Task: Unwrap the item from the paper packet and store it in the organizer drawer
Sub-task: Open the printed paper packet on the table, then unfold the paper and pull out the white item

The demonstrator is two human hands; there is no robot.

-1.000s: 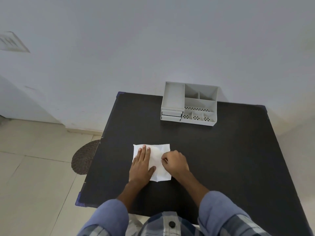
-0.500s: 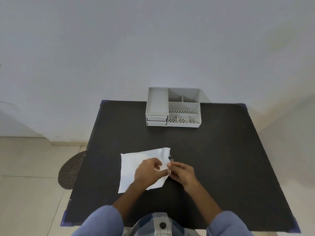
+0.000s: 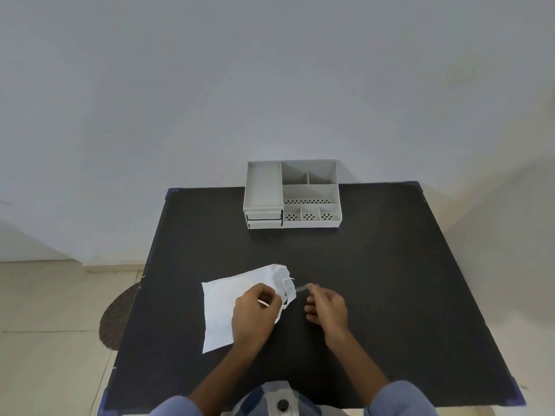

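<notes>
A white paper packet (image 3: 222,307) lies on the black table (image 3: 375,280), in front of me and a little left. Its right edge is crumpled and lifted. My left hand (image 3: 255,313) rests on that side and grips the paper's edge. Just to the right, my right hand (image 3: 326,304) is clear of the paper and pinches a thin greyish item (image 3: 301,287), too blurred to identify. The grey organizer (image 3: 309,172) stands at the table's far edge, and its two small drawers (image 3: 264,219) at the front left are closed.
The organizer's top has several open compartments and a long tray on its left. A white wall rises directly behind the table. A dark round woven stool (image 3: 118,319) stands on the tiled floor beside the table's left edge.
My right hand has drawn away to the right from the paper's edge with the thin item. The paper's right edge has lifted and crumpled more under my left hand.
</notes>
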